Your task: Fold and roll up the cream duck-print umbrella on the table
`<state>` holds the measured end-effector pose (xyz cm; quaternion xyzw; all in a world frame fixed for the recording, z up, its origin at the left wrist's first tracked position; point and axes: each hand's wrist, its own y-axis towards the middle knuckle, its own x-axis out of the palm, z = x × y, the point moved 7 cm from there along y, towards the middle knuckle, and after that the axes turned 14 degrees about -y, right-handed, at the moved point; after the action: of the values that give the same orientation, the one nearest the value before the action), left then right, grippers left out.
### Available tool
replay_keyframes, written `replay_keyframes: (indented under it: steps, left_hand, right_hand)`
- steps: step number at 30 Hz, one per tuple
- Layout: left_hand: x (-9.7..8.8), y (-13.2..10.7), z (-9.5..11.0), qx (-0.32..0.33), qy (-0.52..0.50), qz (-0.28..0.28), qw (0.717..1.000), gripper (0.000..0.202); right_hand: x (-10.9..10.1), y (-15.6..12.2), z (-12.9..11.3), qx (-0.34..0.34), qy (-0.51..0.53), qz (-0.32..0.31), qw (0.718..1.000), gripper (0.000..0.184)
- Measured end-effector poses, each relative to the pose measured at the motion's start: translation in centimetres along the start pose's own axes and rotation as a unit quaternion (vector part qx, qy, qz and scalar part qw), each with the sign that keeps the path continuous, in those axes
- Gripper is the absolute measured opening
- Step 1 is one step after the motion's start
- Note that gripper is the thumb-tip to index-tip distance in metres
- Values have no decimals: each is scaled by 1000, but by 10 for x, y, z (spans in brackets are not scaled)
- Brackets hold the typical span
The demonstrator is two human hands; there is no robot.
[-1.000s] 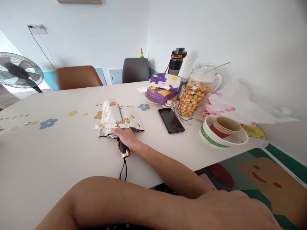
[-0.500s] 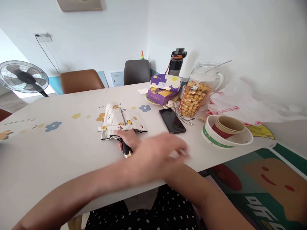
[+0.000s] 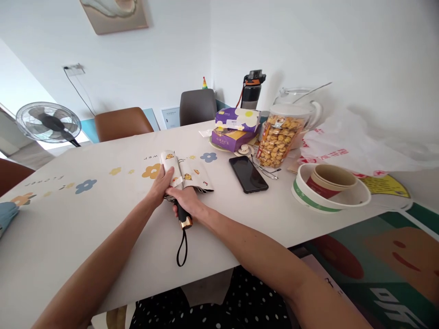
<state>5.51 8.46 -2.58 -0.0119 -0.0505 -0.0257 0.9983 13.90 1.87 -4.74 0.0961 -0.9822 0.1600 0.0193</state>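
Note:
A folded umbrella [image 3: 197, 174], cream with small yellow cartoon prints, lies on the table with its black handle toward me. My left hand [image 3: 160, 185] is closed around the left side of the rolled fabric, thumb on top. My right hand [image 3: 187, 199] grips the umbrella where the canopy meets the handle, next to the left fingertips. A narrow strap [image 3: 177, 181] of the same fabric crosses the canopy by my fingers. The handle's gold end [image 3: 185, 223] points at me, and a black wrist loop [image 3: 181, 251] trails from it on the tabletop.
Right of the umbrella lies a black phone [image 3: 248, 174] beside eyeglasses [image 3: 270, 172]. Behind stand a purple box [image 3: 229, 140], a tissue pack [image 3: 236, 119], a bottle [image 3: 252, 91] and a snack jar [image 3: 279, 139]. A white paper bowl [image 3: 312, 201] is at the right.
My left hand has swung from in front of my right forearm over to the umbrella's left side and holds it. My right hand keeps its grip; the handle and loop show now.

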Motion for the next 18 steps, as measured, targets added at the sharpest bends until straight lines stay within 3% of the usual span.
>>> replay_keyframes:
  steps: [3, 9, 13, 18]
  left_hand:
    - [0, -7, -1, -46, -87, -34, 995, 44]
    - [-11, -8, -2, -110, -167, -34, 979, 39]
    - [-7, -12, 1, -122, -213, -81, 966, 48]
    - [-8, -15, 2, -112, -264, -92, 953, 64]
  right_hand:
    - [-1, 2, -2, -18, 6, -24, 1000, 37]
    - [-1, 1, -2, 16, -20, -65, 998, 46]
    - [7, -6, -10, -4, -13, -143, 990, 58]
    - [20, -14, -10, 6, 8, -260, 966, 53]
